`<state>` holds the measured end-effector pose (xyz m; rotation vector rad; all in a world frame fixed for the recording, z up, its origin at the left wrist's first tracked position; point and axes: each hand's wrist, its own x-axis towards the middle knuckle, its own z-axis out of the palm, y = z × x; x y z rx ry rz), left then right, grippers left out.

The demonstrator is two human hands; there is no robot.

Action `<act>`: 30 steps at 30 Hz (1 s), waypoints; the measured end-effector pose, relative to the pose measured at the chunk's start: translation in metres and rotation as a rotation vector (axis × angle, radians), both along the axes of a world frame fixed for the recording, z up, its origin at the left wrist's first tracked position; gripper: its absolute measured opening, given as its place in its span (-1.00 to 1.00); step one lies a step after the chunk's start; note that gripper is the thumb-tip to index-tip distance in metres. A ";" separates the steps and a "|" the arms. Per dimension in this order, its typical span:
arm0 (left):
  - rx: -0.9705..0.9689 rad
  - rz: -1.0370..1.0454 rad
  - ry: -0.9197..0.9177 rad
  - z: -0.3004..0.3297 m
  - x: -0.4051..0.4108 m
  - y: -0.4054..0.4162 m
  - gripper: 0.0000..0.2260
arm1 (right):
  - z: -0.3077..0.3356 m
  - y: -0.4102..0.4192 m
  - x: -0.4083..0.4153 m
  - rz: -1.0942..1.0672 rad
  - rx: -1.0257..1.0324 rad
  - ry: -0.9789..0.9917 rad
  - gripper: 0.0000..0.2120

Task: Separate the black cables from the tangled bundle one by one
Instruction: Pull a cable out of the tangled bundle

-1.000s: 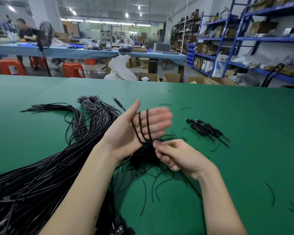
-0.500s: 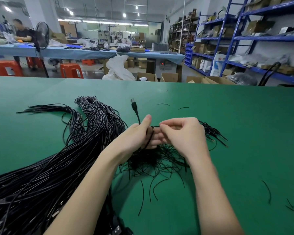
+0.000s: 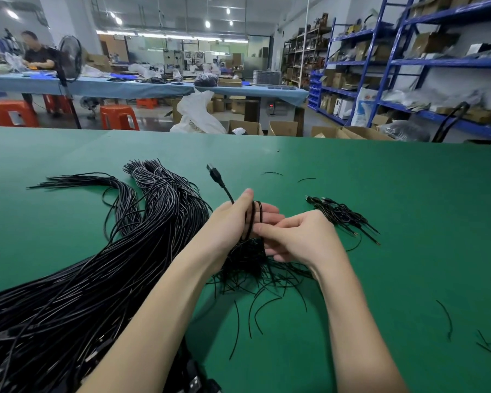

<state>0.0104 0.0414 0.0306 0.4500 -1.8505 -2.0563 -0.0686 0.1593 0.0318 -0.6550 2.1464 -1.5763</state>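
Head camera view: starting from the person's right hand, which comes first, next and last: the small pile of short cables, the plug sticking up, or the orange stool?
From the right hand:
1. Small pile of short cables, just right of it on the green table.
2. Plug, up and left, above the left hand that holds its cable.
3. Orange stool, far off beyond the table.

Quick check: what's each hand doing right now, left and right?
Left hand: holds a cable looped round its fingers, plug sticking up.
Right hand: fingers curled at the cable loops; actual grip cannot be told.
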 end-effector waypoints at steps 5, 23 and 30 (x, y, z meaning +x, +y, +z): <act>-0.060 0.125 -0.041 -0.003 -0.004 0.004 -0.70 | -0.002 0.000 0.000 0.073 0.118 -0.043 -0.66; -0.104 -0.625 -0.106 0.011 0.022 0.009 -0.69 | 0.010 0.007 0.003 0.412 -0.285 0.087 -0.82; -0.098 -0.605 -0.051 0.007 0.018 0.005 -0.74 | 0.000 0.004 -0.003 0.316 -0.297 0.048 -0.79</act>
